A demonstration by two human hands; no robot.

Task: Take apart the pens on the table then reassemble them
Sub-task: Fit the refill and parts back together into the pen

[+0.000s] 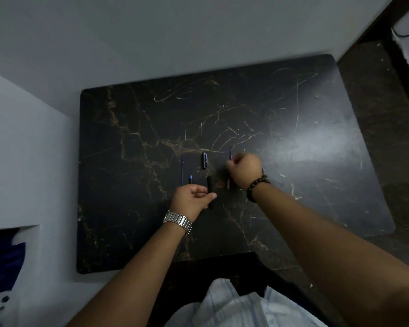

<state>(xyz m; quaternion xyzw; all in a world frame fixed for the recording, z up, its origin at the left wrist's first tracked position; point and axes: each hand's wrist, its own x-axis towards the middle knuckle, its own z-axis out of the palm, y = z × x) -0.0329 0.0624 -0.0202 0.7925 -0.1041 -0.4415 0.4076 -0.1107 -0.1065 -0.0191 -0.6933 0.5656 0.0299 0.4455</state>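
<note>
On table (293,161): one refill (182,171), one cap (204,160), one small blue piece (190,179). Left hand (191,199) pinches black barrel (209,185); right hand (244,171) fisted on blurred blue part (230,154).

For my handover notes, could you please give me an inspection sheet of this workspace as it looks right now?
Surface: dark marbled table, scratched, glare at right.
Job's things: blue refill lying loose; small blue-tipped piece beside it; black cap lying farther back; black barrel in the left hand.
Clutter: nothing seen on the table beyond pen parts.
Hands: left hand pinches the barrel; right hand is closed around a thin part, blurred, a blue end poking out above.
Cables: dark cord on the white thing at top right.
Surroundings: white walls, dark floor, watch on left wrist, bead bracelet on right.
</note>
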